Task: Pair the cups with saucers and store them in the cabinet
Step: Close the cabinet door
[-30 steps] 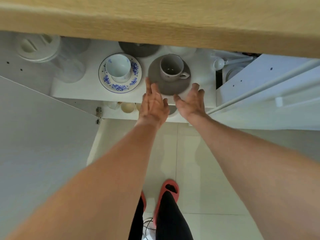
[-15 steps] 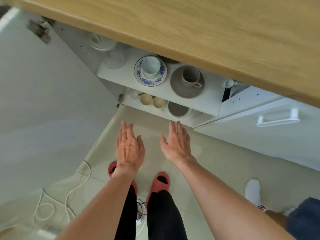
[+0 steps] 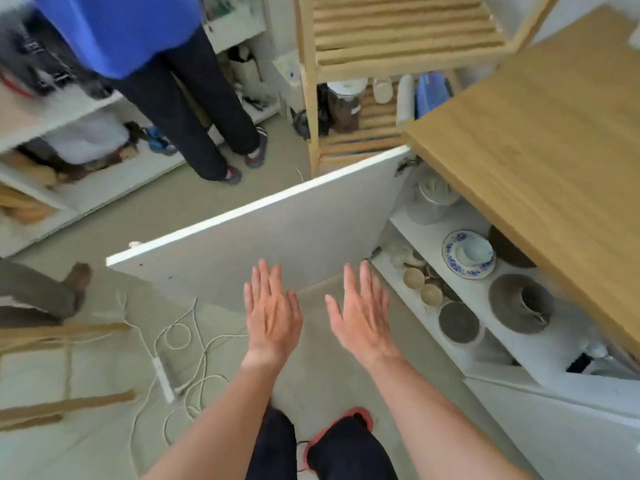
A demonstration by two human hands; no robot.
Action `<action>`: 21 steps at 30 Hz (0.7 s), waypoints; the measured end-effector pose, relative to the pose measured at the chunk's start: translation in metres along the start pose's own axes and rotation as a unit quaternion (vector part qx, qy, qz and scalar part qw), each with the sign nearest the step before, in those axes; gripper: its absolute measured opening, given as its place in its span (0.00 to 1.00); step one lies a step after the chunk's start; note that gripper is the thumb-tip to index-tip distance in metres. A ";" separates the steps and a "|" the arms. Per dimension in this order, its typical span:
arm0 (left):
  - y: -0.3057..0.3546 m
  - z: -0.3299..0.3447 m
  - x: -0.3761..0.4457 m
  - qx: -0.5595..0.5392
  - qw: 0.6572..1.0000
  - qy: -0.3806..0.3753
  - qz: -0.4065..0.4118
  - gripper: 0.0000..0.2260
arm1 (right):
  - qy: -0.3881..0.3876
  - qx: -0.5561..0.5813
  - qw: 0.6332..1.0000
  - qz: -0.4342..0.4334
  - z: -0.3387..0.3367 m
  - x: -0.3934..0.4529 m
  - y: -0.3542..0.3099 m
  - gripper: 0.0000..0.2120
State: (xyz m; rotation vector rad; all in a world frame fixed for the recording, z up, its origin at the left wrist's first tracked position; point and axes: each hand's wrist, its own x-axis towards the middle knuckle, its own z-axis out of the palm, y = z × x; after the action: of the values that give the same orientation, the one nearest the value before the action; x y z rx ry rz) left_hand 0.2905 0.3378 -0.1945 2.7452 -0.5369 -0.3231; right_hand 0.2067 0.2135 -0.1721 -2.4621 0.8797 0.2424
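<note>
On the cabinet's upper shelf (image 3: 429, 237) at the right, a white cup (image 3: 475, 251) sits on a blue-patterned saucer (image 3: 453, 263). Nearer me a grey cup (image 3: 535, 303) stands on a grey saucer (image 3: 504, 308). My left hand (image 3: 272, 311) and my right hand (image 3: 360, 315) hover flat over the floor, fingers spread, holding nothing, well left of the shelf. Small beige cups (image 3: 422, 287) and a grey bowl (image 3: 459, 327) sit on the lower shelf.
The white cabinet door (image 3: 277, 244) stands open just beyond my hands. A wooden countertop (image 3: 540, 140) overhangs the shelves. A person in blue (image 3: 145, 46) stands at the back. A power strip and white cables (image 3: 173, 358) lie on the floor at the left; a wooden rack (image 3: 381, 39) stands behind.
My hands have come away from the grey cup and saucer on the shelf and now hover empty over the floor. The view has swung left, showing the room.
</note>
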 end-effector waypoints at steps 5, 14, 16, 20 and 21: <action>-0.044 -0.075 0.026 -0.005 0.996 0.085 0.001 0.26 | 0.020 -0.019 0.998 -0.052 -0.017 0.013 -0.086 0.33; -0.152 -0.142 0.064 0.065 0.997 0.021 -0.027 0.25 | 0.011 -0.030 0.996 -0.080 0.009 0.017 -0.211 0.32; -0.165 -0.142 0.066 0.097 0.995 -0.023 -0.012 0.25 | 0.010 -0.035 0.996 -0.077 0.021 0.017 -0.222 0.31; -0.179 -0.144 0.070 0.127 0.991 -0.011 0.036 0.23 | -0.005 -0.037 0.998 -0.045 0.039 0.014 -0.226 0.28; -0.182 -0.144 0.069 0.131 0.990 -0.003 0.051 0.23 | -0.006 -0.032 0.999 -0.033 0.040 0.010 -0.224 0.29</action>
State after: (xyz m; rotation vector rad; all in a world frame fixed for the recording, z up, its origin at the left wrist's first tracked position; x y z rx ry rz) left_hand 0.4528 0.5087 -0.1370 2.9547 -0.7676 -0.2526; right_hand 0.3568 0.3769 -0.1192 -2.5417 0.7958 0.2657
